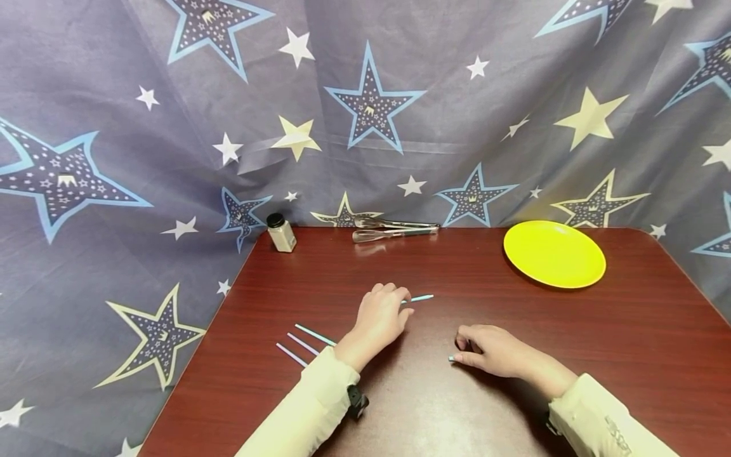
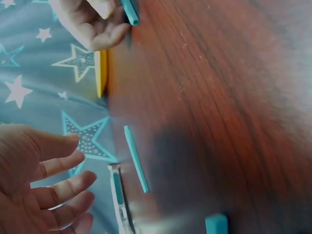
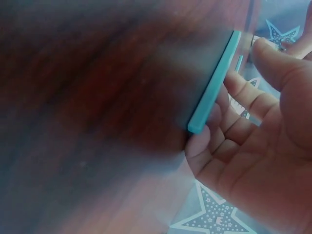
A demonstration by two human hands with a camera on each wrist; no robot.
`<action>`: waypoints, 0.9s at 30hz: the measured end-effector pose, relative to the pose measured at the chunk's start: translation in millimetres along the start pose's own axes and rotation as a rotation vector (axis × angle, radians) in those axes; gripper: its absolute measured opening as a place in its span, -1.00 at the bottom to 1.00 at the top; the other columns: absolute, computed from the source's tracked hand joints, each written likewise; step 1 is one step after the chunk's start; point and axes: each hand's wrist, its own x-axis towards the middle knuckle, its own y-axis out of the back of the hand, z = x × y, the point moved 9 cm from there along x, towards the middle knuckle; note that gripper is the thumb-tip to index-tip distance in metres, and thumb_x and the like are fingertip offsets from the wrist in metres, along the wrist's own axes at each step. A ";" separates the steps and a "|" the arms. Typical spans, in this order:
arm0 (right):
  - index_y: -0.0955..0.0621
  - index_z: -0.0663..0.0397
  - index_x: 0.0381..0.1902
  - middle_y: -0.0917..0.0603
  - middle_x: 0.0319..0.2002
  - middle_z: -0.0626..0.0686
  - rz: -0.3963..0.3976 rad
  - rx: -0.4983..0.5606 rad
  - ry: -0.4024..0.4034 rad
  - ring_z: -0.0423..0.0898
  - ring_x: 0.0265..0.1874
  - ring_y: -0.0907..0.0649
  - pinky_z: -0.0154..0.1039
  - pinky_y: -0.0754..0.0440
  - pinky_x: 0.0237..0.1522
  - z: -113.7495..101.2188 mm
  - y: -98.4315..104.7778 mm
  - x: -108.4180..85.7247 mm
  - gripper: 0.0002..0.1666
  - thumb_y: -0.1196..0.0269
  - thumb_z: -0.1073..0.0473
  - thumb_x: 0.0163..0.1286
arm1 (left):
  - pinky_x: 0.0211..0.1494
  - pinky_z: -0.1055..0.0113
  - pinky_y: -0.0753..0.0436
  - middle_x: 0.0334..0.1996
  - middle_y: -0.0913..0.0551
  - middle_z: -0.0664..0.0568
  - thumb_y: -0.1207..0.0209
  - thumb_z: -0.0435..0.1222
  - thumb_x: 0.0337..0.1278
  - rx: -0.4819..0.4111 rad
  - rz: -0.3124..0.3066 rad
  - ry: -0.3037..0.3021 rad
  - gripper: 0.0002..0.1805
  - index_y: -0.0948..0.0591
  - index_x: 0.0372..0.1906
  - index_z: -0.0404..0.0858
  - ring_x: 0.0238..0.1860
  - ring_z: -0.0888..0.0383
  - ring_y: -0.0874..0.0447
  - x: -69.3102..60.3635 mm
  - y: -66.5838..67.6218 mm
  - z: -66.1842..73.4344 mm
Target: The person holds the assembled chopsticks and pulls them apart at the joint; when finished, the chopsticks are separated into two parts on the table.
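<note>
My left hand (image 1: 381, 316) hovers over a thin turquoise stick (image 1: 422, 298) on the table. In the left wrist view its fingers (image 2: 63, 192) are loosely spread, apart from that stick (image 2: 136, 158). My right hand (image 1: 492, 350) is low over the table with curled fingers. Another turquoise stick (image 3: 214, 83) lies against those fingers (image 3: 199, 141), which bend behind it; the thumb looks apart from it. From the head only this stick's end (image 1: 451, 359) shows, beside the thumb. Three more sticks (image 1: 304, 343) lie side by side left of my left forearm, their near ends hidden.
A jar (image 1: 282, 233) with a black lid stands at the back left corner. Metal tongs (image 1: 394, 232) lie along the back edge. At the back right is a yellow plate (image 1: 554, 255). Star-printed cloth (image 1: 371, 101) hangs behind the reddish-brown table (image 1: 457, 412).
</note>
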 end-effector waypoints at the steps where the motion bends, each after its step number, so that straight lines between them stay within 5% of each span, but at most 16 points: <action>1: -0.47 -0.07 -0.40 -0.36 -0.57 -0.26 0.000 -0.002 0.002 -0.35 -0.56 -0.34 -0.34 -0.32 -0.46 -0.3 0.5 0.7 -0.72 -0.31 -0.05 0.31 | -0.21 0.18 -0.54 -0.29 -0.63 0.11 -0.32 -0.10 0.15 -0.016 -0.002 -0.004 -0.78 -0.69 -0.15 -0.08 -0.22 0.04 -0.54 -4.0 3.0 -1.2; 15: -0.49 -0.08 -0.41 -0.43 -0.49 -0.21 0.054 -0.108 -0.021 -0.27 -0.48 -0.40 -0.28 -0.38 -0.43 -9.6 8.2 7.2 -0.76 -0.33 0.00 0.30 | -0.25 0.18 -0.50 -0.30 -0.64 0.06 -0.35 -0.18 0.11 -0.079 0.000 -0.089 -0.78 -0.68 -0.14 -0.13 -0.25 0.07 -0.52 -46.8 20.1 -27.2; 27: -0.48 -0.07 -0.37 -0.43 -0.42 -0.14 0.075 -0.158 0.048 -0.18 -0.44 -0.42 -0.22 -0.42 -0.39 -43.4 6.5 25.5 -0.70 -0.41 0.02 0.19 | -0.11 0.18 -0.52 -0.29 -0.65 0.17 -0.37 -0.26 0.07 -0.194 0.054 -0.103 -0.86 -0.70 -0.24 -0.10 -0.21 0.14 -0.53 -66.2 29.9 -59.1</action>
